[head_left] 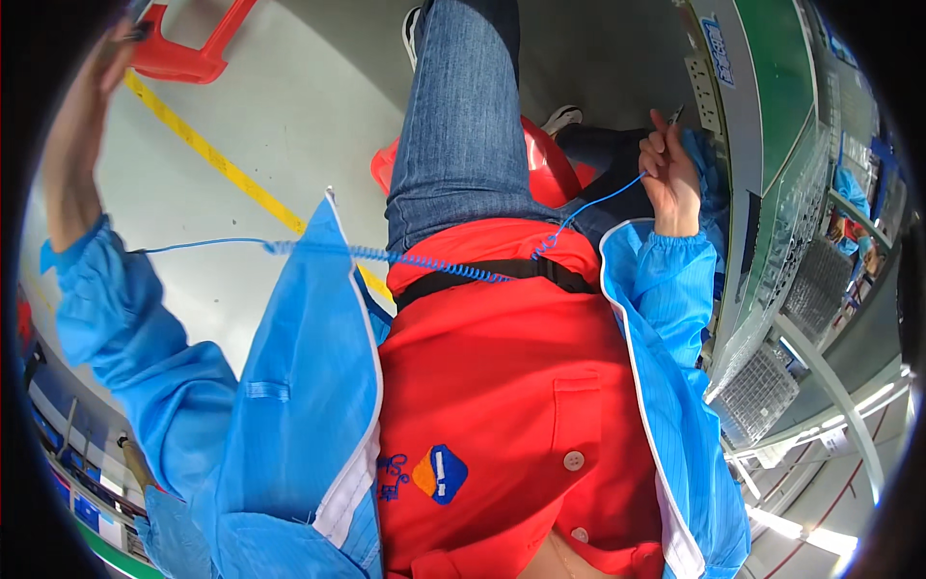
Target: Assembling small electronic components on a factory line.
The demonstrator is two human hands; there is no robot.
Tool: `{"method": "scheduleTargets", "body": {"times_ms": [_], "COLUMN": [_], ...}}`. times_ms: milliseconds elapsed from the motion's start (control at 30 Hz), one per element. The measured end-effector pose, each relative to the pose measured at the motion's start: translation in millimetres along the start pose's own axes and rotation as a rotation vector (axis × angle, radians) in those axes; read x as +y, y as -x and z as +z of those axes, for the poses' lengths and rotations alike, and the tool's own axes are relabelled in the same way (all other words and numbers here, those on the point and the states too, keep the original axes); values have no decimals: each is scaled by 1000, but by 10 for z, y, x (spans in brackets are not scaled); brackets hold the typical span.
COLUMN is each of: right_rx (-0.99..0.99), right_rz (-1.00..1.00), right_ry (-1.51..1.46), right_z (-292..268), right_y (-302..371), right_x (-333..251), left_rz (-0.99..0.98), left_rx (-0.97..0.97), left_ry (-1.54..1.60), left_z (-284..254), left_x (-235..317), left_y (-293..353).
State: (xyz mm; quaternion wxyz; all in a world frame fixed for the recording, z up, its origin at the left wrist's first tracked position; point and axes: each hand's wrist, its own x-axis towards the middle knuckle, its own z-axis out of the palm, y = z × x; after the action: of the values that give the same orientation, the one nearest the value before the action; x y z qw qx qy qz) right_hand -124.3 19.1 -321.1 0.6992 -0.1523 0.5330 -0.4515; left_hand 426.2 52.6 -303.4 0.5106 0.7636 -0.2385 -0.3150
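A blue coiled cord (424,261) stretches across my lap, from my left sleeve cuff to my right hand. My right hand (672,179) is closed around the cord's far end, and a small metal clip (678,113) shows at its fingertips, close to a white socket strip (703,94). Raised at the far left is my left hand (92,101), bent by the picture's rim. Its fingers are partly cut off, and a small dark thing (141,32) shows beside them; whether it is held I cannot tell.
A red plastic stool (183,60) stands at the far left, near a yellow floor line (212,154). Beyond my knee is another red seat (550,159) and someone's dark-trousered leg (603,159). A bench with a green top (776,87) and clear trays (757,396) lines the right side.
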Motion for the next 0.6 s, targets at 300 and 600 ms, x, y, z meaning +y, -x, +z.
{"method": "scheduleTargets", "body": {"times_ms": [300, 600], "right_rx": [-464, -559], "right_rz": [138, 217], "right_ry": [963, 1414], "right_z": [621, 552], "right_y": [823, 1083], "right_x": [171, 255], "left_rz": [98, -47], "left_rx": [-1208, -1285], "left_ry": [103, 115], "left_z": [1358, 1651], "left_x": [-300, -361], "left_y": [2045, 2541]}}
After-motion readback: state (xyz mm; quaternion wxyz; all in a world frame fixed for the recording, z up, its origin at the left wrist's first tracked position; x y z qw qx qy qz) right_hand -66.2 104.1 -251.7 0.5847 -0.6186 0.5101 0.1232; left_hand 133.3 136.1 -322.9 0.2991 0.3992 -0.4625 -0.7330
